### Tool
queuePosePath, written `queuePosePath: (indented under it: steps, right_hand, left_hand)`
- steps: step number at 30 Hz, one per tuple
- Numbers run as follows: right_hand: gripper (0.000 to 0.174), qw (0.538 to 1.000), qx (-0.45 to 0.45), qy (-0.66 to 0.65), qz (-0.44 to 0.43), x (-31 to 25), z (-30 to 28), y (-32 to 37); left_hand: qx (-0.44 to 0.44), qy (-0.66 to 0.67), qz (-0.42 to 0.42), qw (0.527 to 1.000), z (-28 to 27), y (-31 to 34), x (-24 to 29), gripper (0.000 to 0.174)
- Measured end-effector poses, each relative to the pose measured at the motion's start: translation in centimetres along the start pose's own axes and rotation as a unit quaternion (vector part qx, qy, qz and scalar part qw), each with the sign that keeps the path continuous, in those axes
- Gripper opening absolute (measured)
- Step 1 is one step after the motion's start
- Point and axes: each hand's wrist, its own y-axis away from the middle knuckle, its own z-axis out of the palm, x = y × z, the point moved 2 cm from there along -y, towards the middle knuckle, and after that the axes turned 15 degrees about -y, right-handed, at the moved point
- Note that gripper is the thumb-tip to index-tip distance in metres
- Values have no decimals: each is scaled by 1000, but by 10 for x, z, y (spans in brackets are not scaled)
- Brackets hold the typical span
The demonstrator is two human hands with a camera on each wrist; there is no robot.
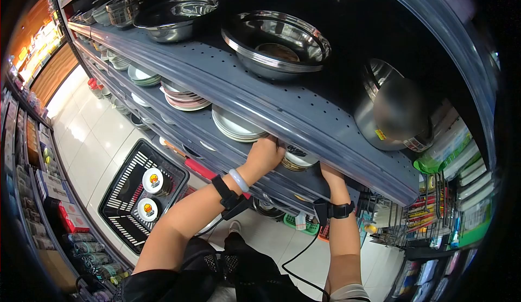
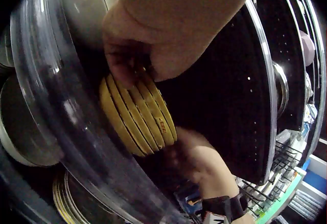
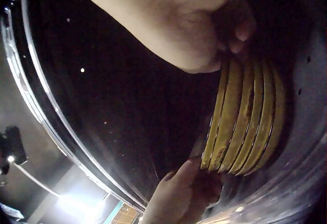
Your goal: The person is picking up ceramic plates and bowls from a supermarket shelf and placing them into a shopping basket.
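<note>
A stack of several yellow-sided plates [image 2: 139, 114], the top one white with dark lettering in the head view, is on the shelf between both hands. My left hand [image 1: 265, 155] grips one side of the stack with curled fingers. At the opposite side, the right hand [image 1: 332, 176] holds the edge, its fingertips partly hidden by the plates and the shelf lip. In the right wrist view the yellow stack [image 3: 242, 116] stands between the right hand above and the left hand below. A pile of white plates [image 1: 237, 124] lies just left of the left hand.
A clear shelf lip [image 1: 260, 118] runs close above the hands. Steel bowls [image 1: 277, 46] and a steel pot [image 1: 374, 106] stand on the upper shelf. On the tiled floor sits a black basket [image 1: 115, 187] with two stacks of duck-print plates [image 1: 153, 181]. Wire racks [image 1: 412, 215] are at right.
</note>
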Motion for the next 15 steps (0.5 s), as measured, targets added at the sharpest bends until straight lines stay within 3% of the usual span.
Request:
queuePosePath:
  steps: [11,13,14,15]
  right_hand:
    - [39,998,-37,-7,59,-12,-2,0]
    - [35,999,33,22,-11,1,3,5]
    - [35,999,29,23,-14,4,3,9]
    - [31,995,89,23,-29,-6,4,11]
  left_hand:
    - [-24,-15,-27,999,2,9,-5,33]
    - [-20,-20,-22,999,-2,17,0,35]
    - [-8,42,-24,999,-10,29,8,33]
    - [10,96,-37,995,-23,40,5,32]
